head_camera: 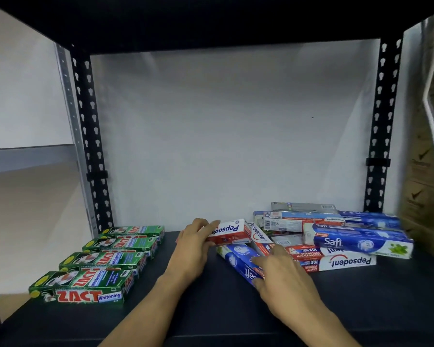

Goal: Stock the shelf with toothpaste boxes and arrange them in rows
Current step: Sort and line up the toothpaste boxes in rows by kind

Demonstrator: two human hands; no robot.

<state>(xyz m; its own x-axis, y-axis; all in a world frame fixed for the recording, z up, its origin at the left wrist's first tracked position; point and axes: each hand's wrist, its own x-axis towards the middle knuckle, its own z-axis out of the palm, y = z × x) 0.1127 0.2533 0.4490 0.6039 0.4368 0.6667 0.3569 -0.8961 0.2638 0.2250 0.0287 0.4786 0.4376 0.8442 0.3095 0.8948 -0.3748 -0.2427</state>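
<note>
The wide black shelf board (361, 296) fills the lower part of the view, with a white back wall (223, 134) behind it and black perforated metal uprights (90, 136) at both back corners. On the right side of the board, a loose heap of blue, white and red toothpaste boxes (336, 236) lies in disorder, some boxes on top of others. On the left side, four green Zact toothpaste boxes (98, 261) lie in one row from front to back, each one just beside the next.

Near the middle, at the left edge of the heap, lies a red-and-white Pepsodent box (229, 232). The left hand (196, 244) grasps its end, with fingers above and the thumb below. Just in front, a blue Safi box (238, 262) lies diagonally on the board. The right hand (283, 279) holds its near end between thumb and forefinger.
</note>
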